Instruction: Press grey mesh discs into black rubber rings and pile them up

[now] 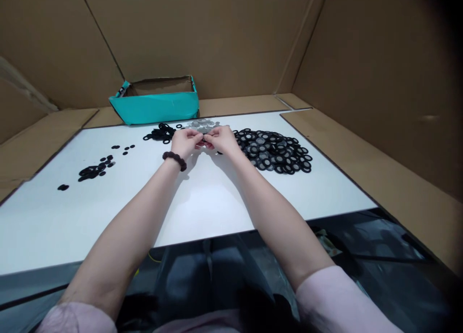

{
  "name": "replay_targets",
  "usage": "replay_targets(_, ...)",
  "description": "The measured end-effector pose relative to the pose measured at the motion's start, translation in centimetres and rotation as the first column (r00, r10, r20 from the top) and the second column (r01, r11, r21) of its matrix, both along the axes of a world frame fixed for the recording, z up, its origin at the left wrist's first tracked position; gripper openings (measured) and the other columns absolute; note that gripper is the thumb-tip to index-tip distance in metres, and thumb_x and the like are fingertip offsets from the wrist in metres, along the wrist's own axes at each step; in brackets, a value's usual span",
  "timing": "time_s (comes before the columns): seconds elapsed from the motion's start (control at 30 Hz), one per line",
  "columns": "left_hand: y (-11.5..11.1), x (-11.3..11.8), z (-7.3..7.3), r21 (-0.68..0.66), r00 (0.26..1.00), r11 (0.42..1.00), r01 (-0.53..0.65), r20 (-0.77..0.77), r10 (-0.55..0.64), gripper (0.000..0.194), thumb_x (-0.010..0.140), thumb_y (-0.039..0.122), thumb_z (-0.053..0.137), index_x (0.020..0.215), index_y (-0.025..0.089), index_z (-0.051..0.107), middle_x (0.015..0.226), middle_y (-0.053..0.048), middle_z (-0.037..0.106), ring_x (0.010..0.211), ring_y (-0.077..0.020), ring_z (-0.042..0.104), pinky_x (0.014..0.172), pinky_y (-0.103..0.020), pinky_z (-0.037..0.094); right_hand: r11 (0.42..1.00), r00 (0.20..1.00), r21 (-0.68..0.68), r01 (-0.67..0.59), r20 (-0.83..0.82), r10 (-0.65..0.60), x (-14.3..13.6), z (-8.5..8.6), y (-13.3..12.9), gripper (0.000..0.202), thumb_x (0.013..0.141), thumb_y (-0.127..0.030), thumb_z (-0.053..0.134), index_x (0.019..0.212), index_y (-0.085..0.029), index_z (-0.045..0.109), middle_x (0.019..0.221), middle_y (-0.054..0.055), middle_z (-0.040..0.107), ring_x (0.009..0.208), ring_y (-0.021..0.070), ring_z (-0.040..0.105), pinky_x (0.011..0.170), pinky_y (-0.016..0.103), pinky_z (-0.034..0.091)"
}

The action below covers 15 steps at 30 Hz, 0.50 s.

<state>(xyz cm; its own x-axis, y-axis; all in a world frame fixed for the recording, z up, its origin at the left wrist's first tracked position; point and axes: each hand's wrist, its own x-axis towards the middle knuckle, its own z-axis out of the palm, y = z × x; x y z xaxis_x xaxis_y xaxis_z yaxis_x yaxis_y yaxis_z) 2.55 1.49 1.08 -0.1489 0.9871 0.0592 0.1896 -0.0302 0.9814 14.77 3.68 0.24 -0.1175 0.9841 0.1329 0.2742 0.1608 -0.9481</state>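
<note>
One small dark piece [204, 137], mostly hidden by fingers, is pinched between the fingertips of the left hand [185, 142] and the right hand [223, 139], over the white tabletop [202, 198], beside heaped black rings with grey centres [277, 152]

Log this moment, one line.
left hand, right hand: pinching small part, mostly hidden | dark ring pile: beside right hand | teal box: at back
</note>
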Motion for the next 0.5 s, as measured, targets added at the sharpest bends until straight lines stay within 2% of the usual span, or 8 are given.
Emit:
replay_targets(0.07, 0.3, 0.2, -0.5, 0.114, 0.996, 0.992, -0.055, -0.064, 0.063, 0.002, 0.071, 0.014, 0.061, 0.071, 0.012, 0.062, 0.059, -0.001, 0.062, 0.055, -0.0122, 0.059, 0.056, -0.025, 0.048, 0.998, 0.998, -0.069, 0.002, -0.070, -0.007, -0.3, 0.2, -0.3, 0.022, 0.077, -0.012, 0.059, 0.055, -0.015, 0.056, 0.046, -0.001, 0.056, 0.044, 0.0103, 0.056, 0.053, 0.024, 0.052)
replay_targets(0.13, 0.4, 0.3, -0.8, 0.171, 0.994, 0.983, -0.066, -0.074, 0.080, 0.004, 0.070, 0.013, 0.061, 0.073, 0.012, 0.064, 0.062, -0.001, 0.063, 0.056, -0.0117, 0.058, 0.055, -0.024, 0.048, 0.991, 0.991, -0.134, -0.030, -0.131, 0.012, -0.3, 0.6, -0.5, 0.025, 0.078, -0.010, 0.059, 0.054, -0.014, 0.055, 0.047, 0.000, 0.057, 0.044, 0.0097, 0.055, 0.052, 0.023, 0.051)
replay_targets(0.27, 0.2, 0.3, -0.7, 0.108, 1.000, 0.994, 0.018, 0.008, -0.019, 0.012, 0.070, 0.009, 0.057, 0.077, 0.011, 0.067, 0.069, -0.003, 0.067, 0.060, -0.0112, 0.060, 0.059, -0.024, 0.049, 0.974, 0.982, -0.214, -0.069, -0.184, 0.030, 0.2, 1.2, -0.7, 0.028, 0.078, -0.005, 0.059, 0.053, -0.014, 0.051, 0.047, 0.000, 0.057, 0.044, 0.0084, 0.054, 0.053, 0.022, 0.050)
replay_targets(0.37, 0.1, 0.4, -0.5, 0.086, 0.999, 0.995, 0.042, 0.022, -0.044, 0.017, 0.069, 0.007, 0.054, 0.079, 0.011, 0.068, 0.070, -0.003, 0.067, 0.061, -0.0106, 0.060, 0.059, -0.023, 0.049, 0.980, 0.987, -0.190, -0.057, -0.158, 0.027, 0.4, 0.9, -0.4, 0.025, 0.077, -0.007, 0.060, 0.056, -0.015, 0.049, 0.047, -0.001, 0.056, 0.045, 0.0085, 0.054, 0.052, 0.022, 0.048)
replay_targets(0.5, 0.1, 0.4, -0.4, 0.104, 0.999, 0.994, 0.043, 0.013, -0.045, 0.013, 0.071, 0.011, 0.055, 0.077, 0.011, 0.066, 0.065, -0.001, 0.064, 0.059, -0.0099, 0.058, 0.056, -0.022, 0.046, 0.997, 0.999, -0.068, -0.035, -0.031, 0.033, 0.5, 0.2, -0.1, 0.016, 0.075, -0.014, 0.062, 0.063, -0.016, 0.052, 0.048, -0.003, 0.055, 0.049, 0.0104, 0.054, 0.054, 0.023, 0.048)
